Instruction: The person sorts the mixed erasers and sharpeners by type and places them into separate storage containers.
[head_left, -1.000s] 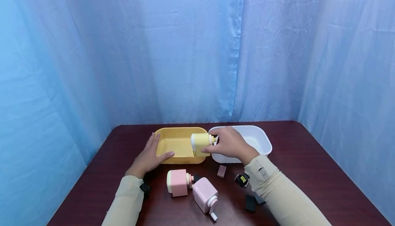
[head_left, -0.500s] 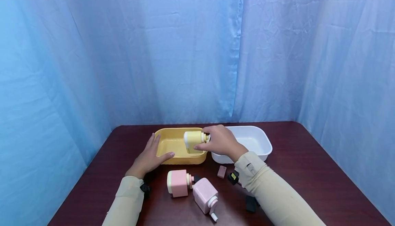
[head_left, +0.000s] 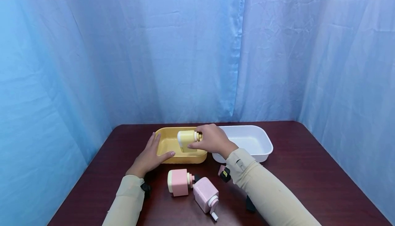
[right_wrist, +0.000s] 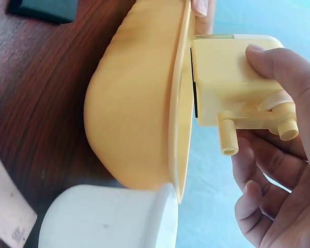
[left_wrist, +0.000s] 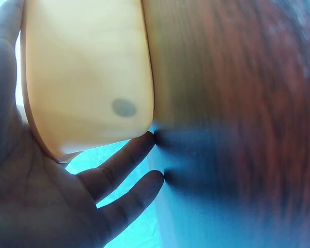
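Note:
My right hand [head_left: 213, 139] holds a yellow crank-handled pencil sharpener [head_left: 186, 137] on its side above the yellow basin [head_left: 189, 159]. Thumb and fingers grip its body near the crank end, and the small crank handle [right_wrist: 229, 138] points away from the palm in the right wrist view. My left hand [head_left: 149, 158] spreads around the left end of that basin, its thumb along the front wall. In the left wrist view two straight fingertips [left_wrist: 154, 178] reach the tabletop beside the basin's corner.
A white basin [head_left: 263, 157] stands right of the yellow one. Nearer me lie a pink-and-cream sharpener [head_left: 179, 182] and a lilac-pink sharpener [head_left: 205, 193]. A small pink block [right_wrist: 9, 199] is partly hidden by the right wrist in the head view; a black piece [head_left: 250, 204] lies by the sleeve.
My right hand has carried the yellow pencil sharpener leftward, from the yellow basin's right edge to over its inside. My left hand has stayed in place.

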### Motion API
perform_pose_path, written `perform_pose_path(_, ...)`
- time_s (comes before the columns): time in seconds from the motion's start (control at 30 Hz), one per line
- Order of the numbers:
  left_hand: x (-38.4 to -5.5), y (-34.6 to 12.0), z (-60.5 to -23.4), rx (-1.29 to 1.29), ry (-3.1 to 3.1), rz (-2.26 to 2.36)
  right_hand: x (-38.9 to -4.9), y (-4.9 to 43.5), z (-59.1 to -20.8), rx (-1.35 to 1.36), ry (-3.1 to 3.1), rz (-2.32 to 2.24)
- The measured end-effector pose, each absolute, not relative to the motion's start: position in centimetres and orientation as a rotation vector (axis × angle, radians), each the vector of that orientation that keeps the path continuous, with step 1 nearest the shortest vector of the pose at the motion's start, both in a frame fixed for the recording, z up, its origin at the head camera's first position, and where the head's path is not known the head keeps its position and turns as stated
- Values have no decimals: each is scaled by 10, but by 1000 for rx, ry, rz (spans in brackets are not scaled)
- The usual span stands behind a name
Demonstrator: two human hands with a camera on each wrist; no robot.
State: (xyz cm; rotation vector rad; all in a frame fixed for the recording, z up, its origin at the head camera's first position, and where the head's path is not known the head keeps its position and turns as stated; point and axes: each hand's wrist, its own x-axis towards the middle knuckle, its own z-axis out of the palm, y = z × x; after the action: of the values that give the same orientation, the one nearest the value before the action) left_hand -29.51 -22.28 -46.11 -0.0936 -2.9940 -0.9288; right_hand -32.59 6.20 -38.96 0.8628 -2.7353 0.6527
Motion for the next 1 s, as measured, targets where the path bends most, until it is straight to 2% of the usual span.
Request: perform_pose_path(1.0,-296,-224,-461,-130,-2993,-914,-341,24,-409,911,-2793,666)
